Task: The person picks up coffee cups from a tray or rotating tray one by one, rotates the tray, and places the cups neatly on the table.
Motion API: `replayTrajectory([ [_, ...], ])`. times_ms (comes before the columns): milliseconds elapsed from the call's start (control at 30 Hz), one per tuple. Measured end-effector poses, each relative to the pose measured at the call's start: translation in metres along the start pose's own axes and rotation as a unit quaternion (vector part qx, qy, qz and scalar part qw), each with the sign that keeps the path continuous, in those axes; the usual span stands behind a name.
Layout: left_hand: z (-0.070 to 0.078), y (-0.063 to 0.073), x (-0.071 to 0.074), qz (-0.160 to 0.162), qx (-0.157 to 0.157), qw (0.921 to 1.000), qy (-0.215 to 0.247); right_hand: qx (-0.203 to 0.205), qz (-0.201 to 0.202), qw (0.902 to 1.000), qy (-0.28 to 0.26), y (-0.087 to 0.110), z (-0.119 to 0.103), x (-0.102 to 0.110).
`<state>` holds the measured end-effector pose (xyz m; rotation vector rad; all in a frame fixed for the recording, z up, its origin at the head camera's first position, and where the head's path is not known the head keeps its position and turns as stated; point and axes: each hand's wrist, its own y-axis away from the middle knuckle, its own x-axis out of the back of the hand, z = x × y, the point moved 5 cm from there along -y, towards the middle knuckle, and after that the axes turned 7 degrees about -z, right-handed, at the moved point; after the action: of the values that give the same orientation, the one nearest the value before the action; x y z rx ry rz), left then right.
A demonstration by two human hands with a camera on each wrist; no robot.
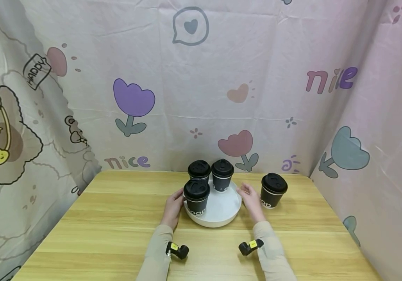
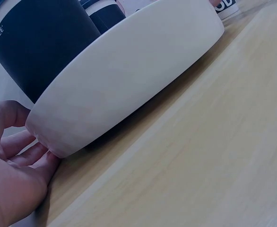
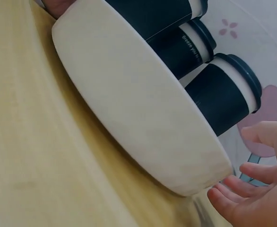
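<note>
A round white tray (image 1: 222, 208) is at the middle of the table, with three lidded black paper coffee cups on it. One cup (image 1: 196, 199) stands at the front left, another (image 1: 199, 168) behind it, and a third (image 1: 222, 175) at the back. My left hand (image 1: 173, 207) grips the tray's left side; in the left wrist view its thumb is by the rim and its fingers (image 2: 44, 163) reach the lower edge. On the opposite side, my right hand (image 1: 251, 199) has its fingers spread, fingertips (image 3: 219, 194) right at the tray wall, thumb raised off it.
A fourth lidded black cup (image 1: 273, 190) stands on the wooden table (image 1: 99, 226) just right of my right hand. Printed cloth (image 1: 186, 78) hangs behind the table's back edge and down both sides. Small black cameras (image 1: 177, 249) sit on both wrists.
</note>
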<state>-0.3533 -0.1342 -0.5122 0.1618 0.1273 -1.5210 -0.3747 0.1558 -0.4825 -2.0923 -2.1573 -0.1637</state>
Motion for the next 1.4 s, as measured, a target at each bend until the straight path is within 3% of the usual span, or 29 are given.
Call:
replayTrajectory([
  [233,0.000,-0.002,0.004,0.010,0.006,0.9999,0.008,-0.005,-0.003,0.9999,-0.012,0.002,0.006,-0.006],
  [367,0.010,-0.001,0.011,0.018,-0.004,0.9998,0.010,-0.007,-0.006,0.9999,-0.009,0.003,0.008,-0.009],
  [567,0.041,0.006,0.015,0.036,-0.035,0.9987,0.003,-0.011,-0.006,0.9999,-0.009,0.002,0.011,-0.010],
  [733,0.073,0.013,0.009,0.027,-0.091,0.9955,-0.007,-0.012,-0.010,0.9998,-0.008,0.000,0.014,-0.010],
  [933,0.108,0.031,-0.004,0.034,-0.147,0.9858,-0.075,-0.013,-0.010,0.9998,-0.006,0.000,0.016,-0.011],
  [1033,0.123,0.042,-0.016,0.035,-0.197,0.9733,-0.113,-0.016,-0.007,0.9998,-0.003,0.000,0.017,-0.011],
  [1100,0.133,0.051,-0.027,0.032,-0.241,0.9604,-0.136,-0.016,-0.006,0.9999,-0.001,-0.001,0.017,-0.010],
  [1267,0.150,0.073,-0.055,0.008,-0.353,0.9160,-0.191,-0.018,-0.008,0.9998,-0.002,-0.002,0.017,-0.010],
  [1400,0.152,0.086,-0.077,-0.019,-0.418,0.8799,-0.226,-0.025,-0.012,0.9996,-0.006,-0.002,0.016,-0.010],
])
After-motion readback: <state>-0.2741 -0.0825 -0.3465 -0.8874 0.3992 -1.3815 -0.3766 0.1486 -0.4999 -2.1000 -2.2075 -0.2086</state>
